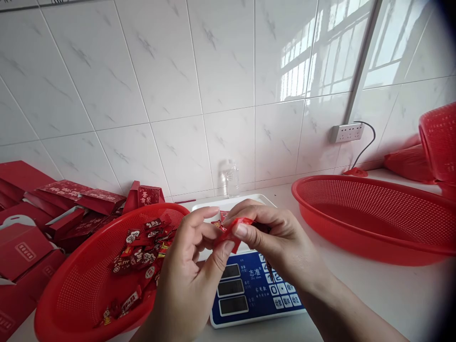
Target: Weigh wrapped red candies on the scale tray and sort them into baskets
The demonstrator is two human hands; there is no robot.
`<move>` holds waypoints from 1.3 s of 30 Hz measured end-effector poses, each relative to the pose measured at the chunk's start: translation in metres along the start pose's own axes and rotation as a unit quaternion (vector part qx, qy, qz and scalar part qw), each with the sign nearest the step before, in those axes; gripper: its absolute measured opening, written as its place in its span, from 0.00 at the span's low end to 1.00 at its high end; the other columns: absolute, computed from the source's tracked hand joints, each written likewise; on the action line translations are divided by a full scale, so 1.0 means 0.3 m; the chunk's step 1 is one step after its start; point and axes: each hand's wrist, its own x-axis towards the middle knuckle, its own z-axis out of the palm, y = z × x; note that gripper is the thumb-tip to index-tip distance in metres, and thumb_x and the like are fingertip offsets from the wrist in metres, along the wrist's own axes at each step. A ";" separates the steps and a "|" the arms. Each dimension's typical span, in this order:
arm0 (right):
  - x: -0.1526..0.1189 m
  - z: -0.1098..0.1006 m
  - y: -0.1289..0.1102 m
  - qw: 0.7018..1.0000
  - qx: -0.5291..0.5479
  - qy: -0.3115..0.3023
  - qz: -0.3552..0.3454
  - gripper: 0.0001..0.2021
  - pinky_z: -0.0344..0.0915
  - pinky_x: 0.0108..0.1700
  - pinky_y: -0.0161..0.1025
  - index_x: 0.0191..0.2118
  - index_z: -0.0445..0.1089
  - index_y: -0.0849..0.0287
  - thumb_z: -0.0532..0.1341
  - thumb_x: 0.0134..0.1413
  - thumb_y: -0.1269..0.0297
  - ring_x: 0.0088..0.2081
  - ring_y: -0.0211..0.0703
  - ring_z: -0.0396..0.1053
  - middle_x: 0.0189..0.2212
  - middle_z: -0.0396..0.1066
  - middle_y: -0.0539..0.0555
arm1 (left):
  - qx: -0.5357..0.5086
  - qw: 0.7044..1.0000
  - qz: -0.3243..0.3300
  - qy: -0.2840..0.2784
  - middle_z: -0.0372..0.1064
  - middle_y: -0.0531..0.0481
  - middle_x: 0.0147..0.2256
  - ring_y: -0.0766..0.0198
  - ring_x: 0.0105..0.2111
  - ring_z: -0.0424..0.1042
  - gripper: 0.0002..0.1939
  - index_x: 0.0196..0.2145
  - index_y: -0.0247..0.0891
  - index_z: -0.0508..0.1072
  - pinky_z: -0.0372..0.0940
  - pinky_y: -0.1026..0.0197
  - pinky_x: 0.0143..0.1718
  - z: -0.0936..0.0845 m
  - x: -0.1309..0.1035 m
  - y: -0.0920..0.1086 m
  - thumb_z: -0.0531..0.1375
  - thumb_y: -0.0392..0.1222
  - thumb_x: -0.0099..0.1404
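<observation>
My left hand (190, 273) and my right hand (281, 242) meet over a digital scale (254, 308), both pinching a small red plastic packet (233, 231) between thumbs and fingers. What is inside the packet cannot be seen. Behind my fingers, red wrapped pieces show on the scale's white tray (258, 198), mostly hidden. Left of my left hand tilts a red perforated basket (71, 270) holding several wrapped candies (144, 247) in red and dark red wrappers. The scale's blue panel has three dark displays and a keypad, partly covered by my right hand.
Red gift boxes (30, 247) are piled at the far left. To the right stands another red basket (356, 209), with more red baskets (440, 142) and a red bag (408, 164) behind. A clear jar (232, 178) is by the tiled wall, under a power strip (347, 133) further right.
</observation>
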 end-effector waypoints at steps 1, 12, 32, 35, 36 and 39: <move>0.001 -0.001 -0.001 1.000 -0.017 0.003 -0.020 0.12 0.73 0.36 0.37 0.27 0.78 0.57 0.68 0.58 0.56 0.32 0.39 0.73 0.26 0.75 0.52 | 0.015 1.000 0.013 -0.002 0.75 0.58 0.33 0.71 0.34 0.76 0.15 0.49 0.54 0.71 0.71 0.73 0.34 -0.002 0.002 0.000 0.64 0.39 0.67; -0.034 -0.025 0.044 0.912 -0.247 -0.071 -0.320 0.16 0.77 0.32 0.35 0.55 0.74 0.58 0.59 0.66 0.74 0.34 0.38 0.76 0.44 0.73 0.59 | -0.255 0.951 -0.164 -0.052 0.72 0.53 0.31 0.68 0.29 0.71 0.17 0.52 0.44 0.70 0.70 0.67 0.31 -0.017 0.028 0.010 0.61 0.51 0.69; -0.033 -0.004 0.022 0.972 -0.188 0.008 -0.143 0.15 0.58 0.21 0.32 0.40 0.70 0.53 0.65 0.58 0.47 0.23 0.32 0.57 0.29 0.65 0.47 | -0.081 0.993 0.028 0.082 0.78 0.59 0.36 0.75 0.34 0.76 0.09 0.47 0.54 0.75 0.70 0.76 0.40 -0.001 0.015 -0.005 0.62 0.43 0.70; -0.032 -0.002 0.021 0.978 -0.201 -0.030 -0.044 0.14 0.54 0.22 0.34 0.33 0.67 0.56 0.64 0.61 0.50 0.22 0.33 0.55 0.24 0.63 0.45 | -0.038 0.993 0.060 0.093 0.79 0.59 0.38 0.74 0.37 0.78 0.09 0.47 0.54 0.74 0.71 0.75 0.42 0.012 0.007 0.000 0.61 0.41 0.70; -0.031 0.000 0.021 0.978 -0.200 -0.049 -0.024 0.13 0.57 0.24 0.34 0.33 0.67 0.56 0.63 0.63 0.52 0.24 0.34 0.57 0.25 0.64 0.46 | -0.035 0.993 0.064 0.093 0.79 0.59 0.39 0.73 0.38 0.78 0.10 0.47 0.54 0.74 0.72 0.75 0.42 0.015 0.006 0.002 0.61 0.40 0.70; -0.030 0.001 0.020 0.984 -0.160 -0.082 0.000 0.13 0.62 0.31 0.36 0.32 0.66 0.57 0.58 0.67 0.57 0.29 0.37 0.63 0.26 0.67 0.49 | -0.046 0.992 0.069 0.090 0.79 0.59 0.40 0.72 0.40 0.79 0.10 0.47 0.54 0.74 0.72 0.74 0.43 0.018 0.004 0.001 0.61 0.39 0.70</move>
